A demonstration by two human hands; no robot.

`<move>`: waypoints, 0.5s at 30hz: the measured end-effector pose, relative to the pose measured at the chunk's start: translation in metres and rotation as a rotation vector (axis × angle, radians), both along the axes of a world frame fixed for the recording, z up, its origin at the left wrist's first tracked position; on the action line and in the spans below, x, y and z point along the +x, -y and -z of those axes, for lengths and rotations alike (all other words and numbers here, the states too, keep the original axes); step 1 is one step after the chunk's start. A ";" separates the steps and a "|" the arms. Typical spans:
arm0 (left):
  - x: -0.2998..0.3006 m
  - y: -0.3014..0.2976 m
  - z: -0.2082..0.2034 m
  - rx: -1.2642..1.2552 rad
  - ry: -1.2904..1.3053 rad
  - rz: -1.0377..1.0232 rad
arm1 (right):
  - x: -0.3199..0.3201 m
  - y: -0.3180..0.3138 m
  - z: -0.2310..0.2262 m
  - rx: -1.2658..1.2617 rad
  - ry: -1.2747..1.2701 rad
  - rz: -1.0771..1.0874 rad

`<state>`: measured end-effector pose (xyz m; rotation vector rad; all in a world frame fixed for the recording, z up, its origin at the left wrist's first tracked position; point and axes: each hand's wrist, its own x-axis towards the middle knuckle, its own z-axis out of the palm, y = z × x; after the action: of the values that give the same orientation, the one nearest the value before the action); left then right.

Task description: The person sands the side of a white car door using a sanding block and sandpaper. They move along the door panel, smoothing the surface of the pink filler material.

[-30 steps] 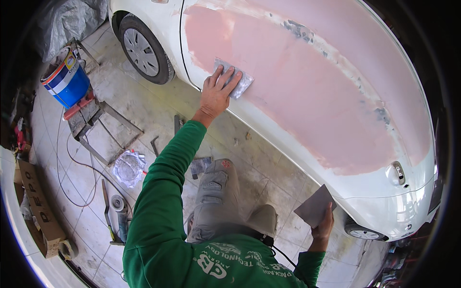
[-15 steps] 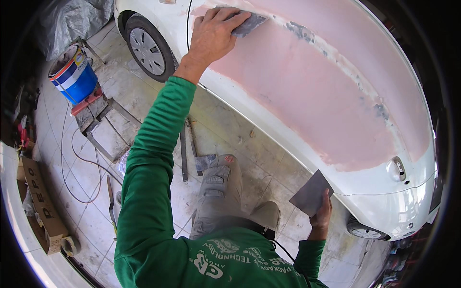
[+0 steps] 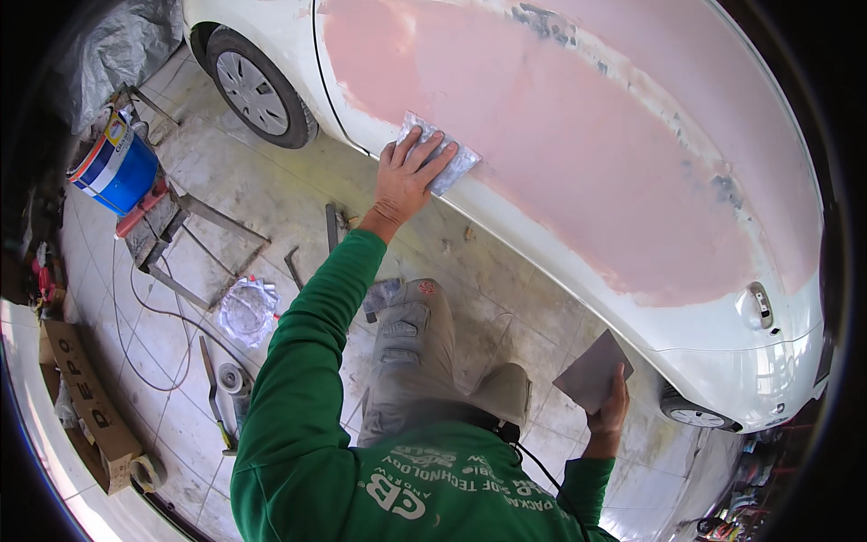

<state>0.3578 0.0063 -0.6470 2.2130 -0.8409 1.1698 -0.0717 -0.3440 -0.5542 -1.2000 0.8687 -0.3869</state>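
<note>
My left hand [image 3: 408, 185] lies over a small pale-grey mottled sheet of sandpaper [image 3: 459, 166], fingers spread across it. It holds the sheet against the lower edge of a white car's side, where pink body filler [image 3: 551, 172] borders bare white paint. At the lower right, away from the panel, my right hand [image 3: 610, 408] grips a dark grey square sheet of sandpaper [image 3: 591, 372] by its edge. Grey and white worn patches [image 3: 725, 190] run along the crease above the filler. The underside of the left sheet is hidden.
A blue paint bucket [image 3: 131, 179] stands on a low metal stand [image 3: 203, 212] at the left. On the tiled floor lie a hose [image 3: 135, 366], an angle grinder [image 3: 237, 384] and crumpled plastic [image 3: 247, 312]. A cardboard box [image 3: 86, 406] sits at the lower left.
My left hand has come down from the upper part of the panel to its lower edge, and the sheet now shows a paler face. My right hand has barely moved.
</note>
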 end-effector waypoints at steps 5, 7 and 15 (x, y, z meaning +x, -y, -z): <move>-0.012 -0.026 0.018 0.084 -0.207 0.009 | 0.006 -0.007 -0.002 0.006 0.024 -0.029; 0.004 -0.042 -0.013 -0.079 -0.207 0.016 | 0.008 -0.008 -0.003 0.006 0.029 -0.036; 0.041 -0.053 -0.160 -0.188 -0.013 -0.062 | 0.015 -0.009 0.000 0.025 -0.008 -0.063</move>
<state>0.3991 0.0596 -0.4867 2.1038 -0.6336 1.2094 -0.0563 -0.3345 -0.5537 -1.2033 0.8382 -0.3195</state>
